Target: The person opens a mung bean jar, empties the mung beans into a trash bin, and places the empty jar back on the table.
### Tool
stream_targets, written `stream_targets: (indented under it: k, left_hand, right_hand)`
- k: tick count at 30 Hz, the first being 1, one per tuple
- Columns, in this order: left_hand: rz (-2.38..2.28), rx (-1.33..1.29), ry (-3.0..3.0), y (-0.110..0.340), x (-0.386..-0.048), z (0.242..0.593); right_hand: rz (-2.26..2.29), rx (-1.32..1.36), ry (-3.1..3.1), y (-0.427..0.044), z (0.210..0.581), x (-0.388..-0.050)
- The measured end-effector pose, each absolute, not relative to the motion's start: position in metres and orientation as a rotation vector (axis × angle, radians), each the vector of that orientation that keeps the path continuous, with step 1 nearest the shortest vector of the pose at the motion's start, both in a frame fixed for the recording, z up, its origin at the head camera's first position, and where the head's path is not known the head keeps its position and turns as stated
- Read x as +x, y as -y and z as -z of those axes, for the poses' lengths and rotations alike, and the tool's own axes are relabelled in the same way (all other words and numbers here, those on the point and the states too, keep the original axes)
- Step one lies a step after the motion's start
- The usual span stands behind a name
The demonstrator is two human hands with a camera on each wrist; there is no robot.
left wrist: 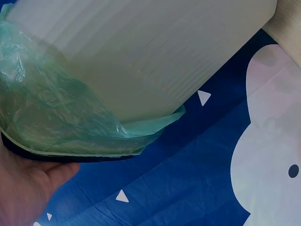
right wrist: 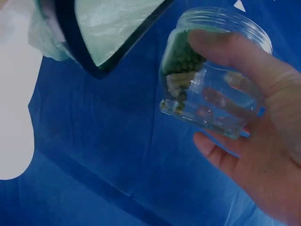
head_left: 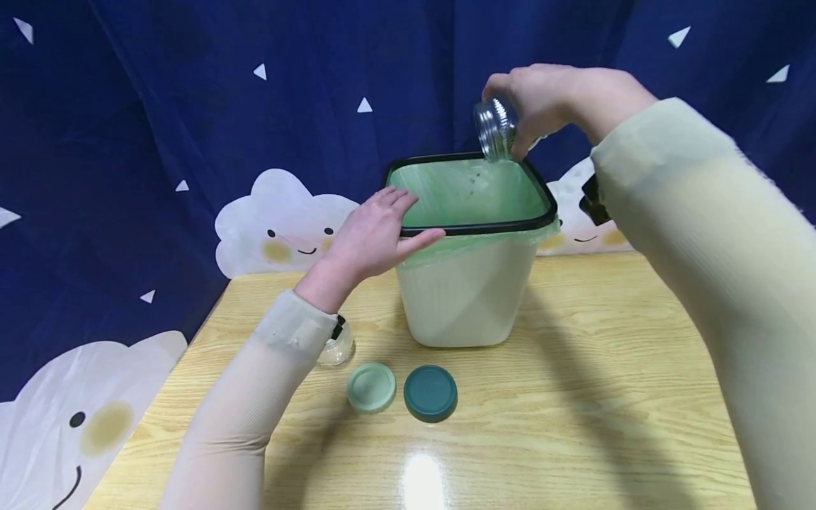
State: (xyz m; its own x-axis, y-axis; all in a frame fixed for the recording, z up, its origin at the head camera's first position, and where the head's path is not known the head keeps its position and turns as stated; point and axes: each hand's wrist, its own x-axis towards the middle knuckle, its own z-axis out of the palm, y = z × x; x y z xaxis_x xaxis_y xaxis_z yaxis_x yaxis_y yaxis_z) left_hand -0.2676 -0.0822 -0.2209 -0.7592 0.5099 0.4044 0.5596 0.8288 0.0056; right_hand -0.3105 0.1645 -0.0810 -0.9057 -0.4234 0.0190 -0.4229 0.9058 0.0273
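My right hand [head_left: 548, 99] grips a clear glass jar [head_left: 491, 131] with a threaded neck. The jar is tipped over the far right of the bin [head_left: 468, 297], its mouth towards the opening. In the right wrist view, small green bean-like grains [right wrist: 188, 59] lie along one side of the jar [right wrist: 223, 87], with a few tan pieces among them. A few dark specks show in the bin's green bag liner [head_left: 446, 188]. My left hand [head_left: 376, 234] rests at the bin's left rim, fingers extended over the black rim [left wrist: 89, 157] and thumb apart.
On the wooden table [head_left: 605, 340] before the bin lie a pale green lid [head_left: 371, 387] and a dark teal lid [head_left: 431, 392]. Another glass jar [head_left: 336, 350] stands partly behind my left wrist. Behind hangs a blue curtain [head_left: 306, 92] with white clouds and triangles.
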Motion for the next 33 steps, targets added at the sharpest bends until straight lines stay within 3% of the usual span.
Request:
stream_targets:
  k: [33]
  left_hand:
    - [0.208, -0.808, 2.614, 0.0833, -0.2673, 0.2216]
  right_hand:
    - [0.112, 0.665, 3.017, -0.1636, 0.0793, -0.308]
